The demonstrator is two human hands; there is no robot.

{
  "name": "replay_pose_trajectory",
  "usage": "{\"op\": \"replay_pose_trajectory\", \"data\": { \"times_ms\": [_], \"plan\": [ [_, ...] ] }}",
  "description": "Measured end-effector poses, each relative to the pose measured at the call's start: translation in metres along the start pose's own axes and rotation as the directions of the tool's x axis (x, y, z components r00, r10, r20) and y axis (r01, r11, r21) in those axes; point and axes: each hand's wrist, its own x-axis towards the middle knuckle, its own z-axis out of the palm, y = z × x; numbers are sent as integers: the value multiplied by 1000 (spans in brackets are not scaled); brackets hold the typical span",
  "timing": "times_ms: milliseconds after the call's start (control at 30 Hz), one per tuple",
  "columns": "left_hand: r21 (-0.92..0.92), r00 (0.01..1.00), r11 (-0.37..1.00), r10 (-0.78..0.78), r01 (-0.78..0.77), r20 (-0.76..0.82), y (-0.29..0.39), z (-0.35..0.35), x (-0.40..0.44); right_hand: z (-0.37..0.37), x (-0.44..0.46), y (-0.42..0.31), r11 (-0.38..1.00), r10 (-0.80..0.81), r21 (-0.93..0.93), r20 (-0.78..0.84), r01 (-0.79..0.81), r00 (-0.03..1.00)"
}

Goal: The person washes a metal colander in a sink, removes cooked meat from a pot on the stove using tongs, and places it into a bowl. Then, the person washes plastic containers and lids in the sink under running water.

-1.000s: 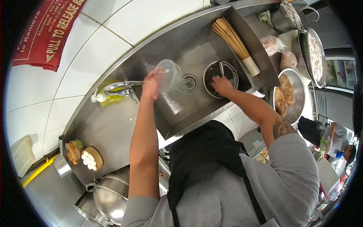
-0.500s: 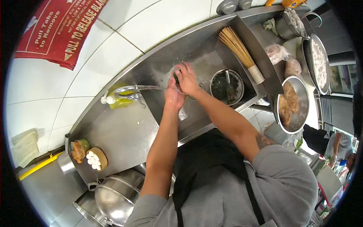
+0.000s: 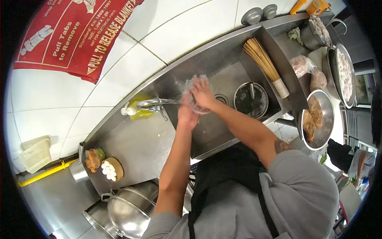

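Note:
Over the sink basin point(image 3: 230, 77), my left hand point(image 3: 188, 115) supports a clear, round plastic-looking container point(image 3: 199, 109) from below. My right hand point(image 3: 203, 94) lies across the container, its fingers pressed against it and smeared by motion. Water from the tap point(image 3: 149, 103) runs onto both hands and splashes around them. The container's exact shape is hard to make out. Whatever lies beneath my right fingers is hidden. Close to my right forearm, a metal pot point(image 3: 265, 108) of dark water stands in the basin with a metal handle sticking out.
A bamboo stick brush point(image 3: 264, 63) leans along the basin's right side. A colander point(image 3: 329, 125) of brown food stands further right. On the left are a yellow soap bottle point(image 3: 141, 113), a bowl of white balls point(image 3: 115, 169) and a large metal pot point(image 3: 131, 207). A person point(image 3: 360, 161) is at far right.
The view has shifted, so the surroundings sit lower and further right. My right hand has moved over the container; the dark green item seen under its fingers earlier no longer shows. Splashing has increased.

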Motion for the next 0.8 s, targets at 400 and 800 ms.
{"op": "replay_pose_trajectory", "data": {
  "times_ms": [400, 800],
  "plan": [
    [-149, 994, 986, 82, -71, 69, 10, -48, 61, 30, -23, -9, 972, -153, 107, -380, 208, 912],
    [51, 996, 997, 46, -50, 76, 10, -12, 12, -13, -28, -16, 847, -105, 444, -400, 293, 910]
  ]
}}
